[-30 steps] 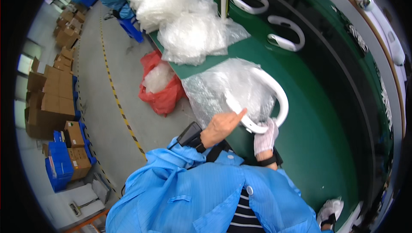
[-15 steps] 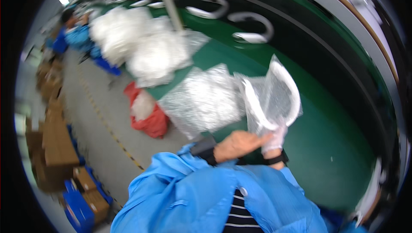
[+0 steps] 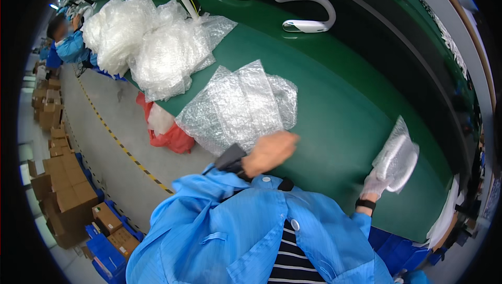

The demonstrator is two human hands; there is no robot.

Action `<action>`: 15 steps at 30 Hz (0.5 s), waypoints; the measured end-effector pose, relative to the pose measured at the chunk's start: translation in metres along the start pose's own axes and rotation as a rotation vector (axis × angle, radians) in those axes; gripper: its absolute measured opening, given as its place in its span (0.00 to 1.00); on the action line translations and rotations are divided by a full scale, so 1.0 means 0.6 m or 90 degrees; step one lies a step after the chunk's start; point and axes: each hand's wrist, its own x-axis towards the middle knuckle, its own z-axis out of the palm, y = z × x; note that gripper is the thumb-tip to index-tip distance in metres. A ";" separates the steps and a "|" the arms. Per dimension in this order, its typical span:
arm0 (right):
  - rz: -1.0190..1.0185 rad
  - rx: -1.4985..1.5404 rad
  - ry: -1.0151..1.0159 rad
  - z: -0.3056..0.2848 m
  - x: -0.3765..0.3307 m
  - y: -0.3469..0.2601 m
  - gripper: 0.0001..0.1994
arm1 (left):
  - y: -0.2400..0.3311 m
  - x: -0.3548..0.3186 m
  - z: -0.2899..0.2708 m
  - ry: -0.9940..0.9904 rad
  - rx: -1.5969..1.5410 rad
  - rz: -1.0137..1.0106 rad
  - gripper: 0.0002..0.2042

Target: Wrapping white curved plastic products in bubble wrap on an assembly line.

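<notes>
My gloved right hand (image 3: 376, 182) grips a white curved device in a clear bubble-wrap bag (image 3: 396, 162), over the right part of the green table. The bag wraps around the device, and its open-looking end points away from me. My bare left hand (image 3: 271, 153) is closed with its fingers curled under, slightly blurred, and nothing shows in it. It hovers at the near edge of a flat stack of bubble-wrap bags (image 3: 246, 103); whether it touches them I cannot tell.
A big heap of bubble-wrap bags (image 3: 170, 54) lies at the far left. White curved devices (image 3: 308, 25) stand in a row on the dark strip beyond the green table (image 3: 334, 111). A red bag (image 3: 175, 138) hangs beside the table. Another person (image 3: 73, 46) works far left; cardboard boxes (image 3: 68, 174) line the floor.
My right hand has carried the bagged device to the right, away from the bubble-wrap stack. My left hand has come off it and drawn back left toward the stack.
</notes>
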 end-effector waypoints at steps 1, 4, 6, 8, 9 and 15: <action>0.044 0.001 -0.011 -0.009 -0.009 -0.012 0.30 | -0.010 -0.009 -0.030 -0.023 0.052 -0.086 0.21; 0.398 0.228 -0.417 0.036 -0.091 -0.099 0.27 | -0.046 -0.058 -0.090 -0.086 0.130 -0.221 0.24; 0.403 -0.051 -0.302 0.198 -0.143 -0.166 0.18 | -0.072 -0.086 -0.100 -0.170 0.146 -0.159 0.22; 0.224 -0.014 -0.440 0.342 -0.127 -0.164 0.12 | -0.092 -0.099 -0.113 -0.172 0.125 -0.143 0.19; 0.178 -0.014 -0.539 0.412 -0.085 -0.156 0.13 | -0.095 -0.096 -0.118 -0.131 0.076 -0.143 0.16; -0.316 -0.512 -0.337 0.781 0.090 -0.185 0.33 | -0.097 -0.050 -0.160 -0.155 -0.051 -0.192 0.05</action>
